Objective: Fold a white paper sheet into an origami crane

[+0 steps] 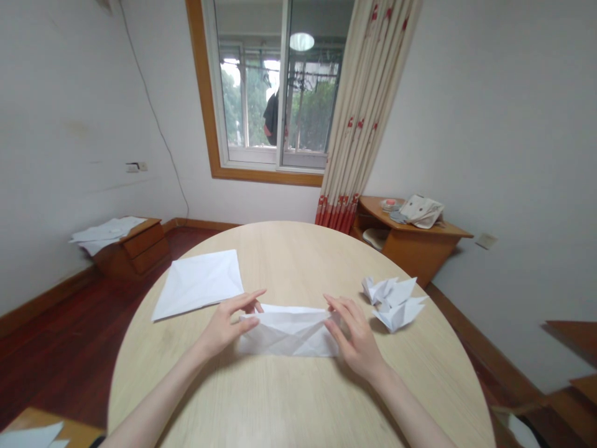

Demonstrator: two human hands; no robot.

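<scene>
A partly folded white sheet of paper (289,339) with crease lines stands between my hands at the near middle of the round table. My left hand (236,317) pinches its upper left corner, thumb in front and fingers behind. At the upper right corner, my right hand (352,336) grips the sheet in the same way. The upper edge is raised toward me and a second layer shows behind it. To the right lie several folded white paper figures (396,305), close together. A stack of white paper (200,283) rests at the left.
The round wooden table (298,404) has a curved edge. Behind it stand a small drawer cabinet (147,246) with papers at the left and a corner desk (410,249) with a cloth bag (422,210) at the right. A curtain (361,118) hangs by the window.
</scene>
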